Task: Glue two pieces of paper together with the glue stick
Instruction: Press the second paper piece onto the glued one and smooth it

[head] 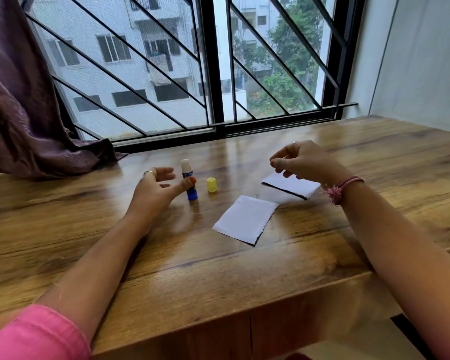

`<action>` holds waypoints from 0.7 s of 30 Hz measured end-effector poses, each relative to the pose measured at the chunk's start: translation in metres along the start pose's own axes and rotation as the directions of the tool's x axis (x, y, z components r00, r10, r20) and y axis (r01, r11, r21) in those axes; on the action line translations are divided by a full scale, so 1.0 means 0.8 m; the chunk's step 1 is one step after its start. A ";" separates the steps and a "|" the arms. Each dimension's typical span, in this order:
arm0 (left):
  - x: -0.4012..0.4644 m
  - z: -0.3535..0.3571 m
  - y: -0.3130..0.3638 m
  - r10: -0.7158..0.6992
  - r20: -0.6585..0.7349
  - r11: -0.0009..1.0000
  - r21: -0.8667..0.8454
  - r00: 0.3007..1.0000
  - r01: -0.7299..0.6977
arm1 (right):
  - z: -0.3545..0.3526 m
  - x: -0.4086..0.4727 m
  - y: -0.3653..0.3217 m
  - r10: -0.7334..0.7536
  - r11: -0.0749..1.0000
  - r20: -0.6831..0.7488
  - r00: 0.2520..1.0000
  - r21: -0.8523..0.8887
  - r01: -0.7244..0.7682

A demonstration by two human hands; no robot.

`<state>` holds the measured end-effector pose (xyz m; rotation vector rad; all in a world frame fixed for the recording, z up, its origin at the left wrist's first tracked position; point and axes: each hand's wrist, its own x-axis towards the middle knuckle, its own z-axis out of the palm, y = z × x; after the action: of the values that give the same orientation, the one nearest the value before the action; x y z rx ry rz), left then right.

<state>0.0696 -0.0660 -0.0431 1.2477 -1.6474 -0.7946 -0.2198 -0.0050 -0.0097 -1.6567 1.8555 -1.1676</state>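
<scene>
near edge: a pink sleeve is being seen at the lower left, both forearms being stretched out over the wooden table.

mid table: the nearer paper is being left flat and untouched, square to the reach, probably so that glue can be laid on it without it being held up. the farther paper is being left flat too, just beyond and to the right, apart from the first, partly covered by the right hand. that hand is being held above it with fingers loosely curled and thumb near the fingertips; nothing is being seen in the pinch, and whether the paper is being touched cannot be told.

beyond: the glue stick is being kept upright on its blue base, white glue exposed at the top, so that the sticky end is being kept off the wood. the left hand is being held wide around it, the thumb tip lying at the barrel, the fingers spread behind; no closed grip is being shown. the yellow cap is being stood just right of the stick, off it, so the tube is being left open; glue is being judged not yet applied.

far: a purple curtain and a barred window are being noted.
</scene>
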 end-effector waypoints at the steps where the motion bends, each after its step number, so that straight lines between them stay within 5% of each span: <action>1: 0.001 -0.002 0.002 0.008 -0.066 1.000 -0.014 0.998 -0.009 | -0.003 0.001 0.001 -0.007 1.000 -0.020 1.000 -0.008 0.007; 5: -0.003 -0.011 0.016 0.238 -0.366 0.971 0.103 0.900 -0.215 | -0.024 0.003 0.013 0.047 0.997 -0.027 0.998 -0.059 -0.049; 7: -0.010 -0.010 0.023 0.417 -0.386 0.908 0.207 0.823 -0.363 | -0.034 0.006 0.023 0.100 0.980 0.003 0.995 -0.175 -0.098; 14: -0.038 0.016 0.036 0.758 0.046 0.600 0.344 0.651 -0.723 | -0.040 0.002 0.030 0.246 0.886 0.044 0.968 -0.415 -0.207; 21: -0.047 0.039 0.025 0.665 0.446 0.579 0.199 0.600 -0.790 | -0.029 0.000 0.030 0.264 0.876 0.085 0.961 -0.439 -0.202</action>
<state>0.0366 -0.0251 -0.0480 0.5169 -2.4353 -0.1278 -0.2523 0.0009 -0.0152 -1.6122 2.2544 -0.5504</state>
